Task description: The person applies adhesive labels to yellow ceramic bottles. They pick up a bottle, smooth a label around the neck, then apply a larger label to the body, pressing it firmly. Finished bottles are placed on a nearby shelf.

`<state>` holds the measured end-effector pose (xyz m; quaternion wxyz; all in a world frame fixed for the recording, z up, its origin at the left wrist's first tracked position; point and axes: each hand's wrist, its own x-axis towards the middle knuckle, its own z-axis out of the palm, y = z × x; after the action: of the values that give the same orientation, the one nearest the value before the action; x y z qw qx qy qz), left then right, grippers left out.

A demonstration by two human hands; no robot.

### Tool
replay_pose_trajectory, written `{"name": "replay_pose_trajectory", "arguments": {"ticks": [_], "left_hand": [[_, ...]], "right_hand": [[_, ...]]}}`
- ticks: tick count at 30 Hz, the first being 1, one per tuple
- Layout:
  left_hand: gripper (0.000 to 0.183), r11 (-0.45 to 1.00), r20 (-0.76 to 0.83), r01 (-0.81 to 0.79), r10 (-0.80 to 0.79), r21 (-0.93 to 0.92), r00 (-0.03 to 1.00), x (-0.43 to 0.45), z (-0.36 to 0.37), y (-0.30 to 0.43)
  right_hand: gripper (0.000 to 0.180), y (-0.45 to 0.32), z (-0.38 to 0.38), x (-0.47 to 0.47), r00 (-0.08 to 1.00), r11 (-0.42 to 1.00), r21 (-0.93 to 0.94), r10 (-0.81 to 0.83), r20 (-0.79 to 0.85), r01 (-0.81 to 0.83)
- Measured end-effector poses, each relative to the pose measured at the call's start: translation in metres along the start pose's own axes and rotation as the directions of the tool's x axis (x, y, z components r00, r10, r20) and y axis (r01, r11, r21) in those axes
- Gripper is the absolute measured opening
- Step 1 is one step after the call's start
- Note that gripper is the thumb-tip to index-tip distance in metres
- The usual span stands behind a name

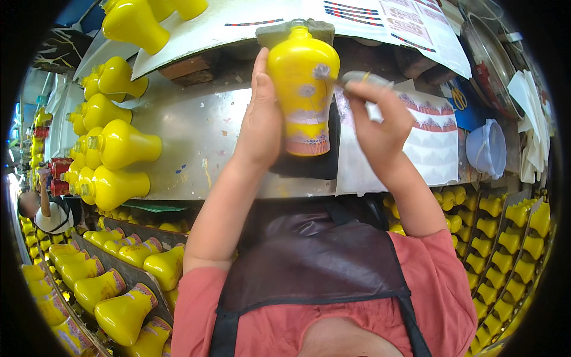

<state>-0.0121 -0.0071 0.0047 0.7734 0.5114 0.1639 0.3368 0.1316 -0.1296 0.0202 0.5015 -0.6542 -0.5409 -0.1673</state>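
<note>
A glossy yellow bottle (290,67) lies before me with its neck pointing away, over a grey block (272,33) and a black pad (330,167). Purple flower decals (307,90) mark its side, and a patterned decal band (308,142) runs round its base. My left hand (263,118) grips the bottle along its left side. In my right hand (383,118) is a blurred slim tool (341,83), its tip at or close to the upper flower; its exact kind is unclear. Something white (374,111) shows below those fingers.
Printed decal sheets (435,149) lie right of the bottle, near yellow-handled scissors (458,98) and a pale blue bucket (484,147). Plain yellow bottles (129,143) stand at left on the metal tabletop (196,120). Racks of bottles (504,247) flank me. Another person (53,216) is at far left.
</note>
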Motion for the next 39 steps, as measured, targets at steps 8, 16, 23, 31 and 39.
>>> {"name": "replay_pose_trajectory", "arguments": {"ticks": [8,16,23,31,39], "left_hand": [[0.058,0.997,-0.113,-0.069,0.073,0.043,0.991,0.018,-0.004,-0.009],[0.04,0.876,-0.225,-0.151,0.279,0.459,0.934,0.049,-0.003,-0.015],[0.041,0.795,-0.167,-0.197,0.35,0.573,0.922,0.048,-0.006,-0.018],[0.038,0.815,-0.154,-0.242,0.372,0.527,0.915,0.047,-0.007,-0.019],[0.043,0.816,-0.158,-0.219,0.351,0.535,0.923,0.042,-0.007,-0.028]], "right_hand": [[0.022,-0.015,-0.005,0.011,0.935,0.933,0.251,0.178,0.308,-0.26],[0.063,-0.003,0.014,0.054,0.815,0.895,-0.07,0.432,0.387,-0.441],[0.069,-0.002,0.022,0.061,0.804,0.908,-0.133,0.415,0.426,-0.398],[0.057,-0.002,0.019,0.063,0.822,0.928,-0.116,0.367,0.435,-0.353],[0.039,-0.006,0.012,0.065,0.828,0.933,-0.24,-0.097,0.552,0.268]]}}
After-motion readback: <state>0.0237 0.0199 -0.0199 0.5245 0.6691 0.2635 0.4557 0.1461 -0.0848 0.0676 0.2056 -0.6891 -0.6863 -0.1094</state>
